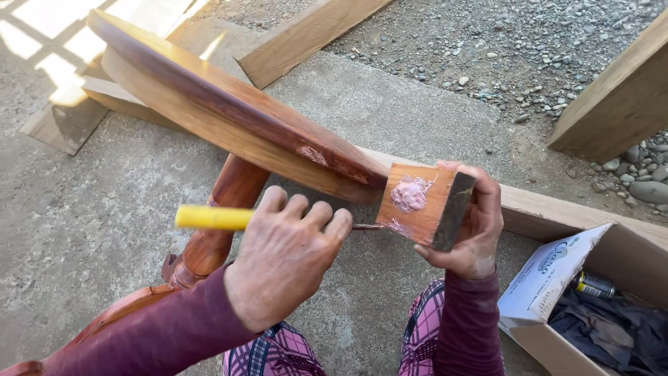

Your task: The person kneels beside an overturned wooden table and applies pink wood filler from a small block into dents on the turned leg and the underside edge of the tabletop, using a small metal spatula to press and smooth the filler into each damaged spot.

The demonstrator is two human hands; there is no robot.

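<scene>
My left hand (285, 254) grips a tool with a yellow handle (212, 218); its thin blade tip (367, 226) touches the lower edge of a small wooden block (421, 209). My right hand (473, 230) holds that block from behind and below. The block's face carries a smear of pink filler paste (410, 193). A curved reddish wooden furniture part (229, 115) runs from upper left down to the block, with a pink patch (313, 154) near its end. A turned wooden leg (219, 223) passes under my left hand.
A cardboard box (550, 278) at lower right holds dark rags and a small can (593, 284). Wooden planks (619, 97) lie at the upper right, top centre and behind the block. The ground is concrete (104, 209) with gravel (515, 49) beyond.
</scene>
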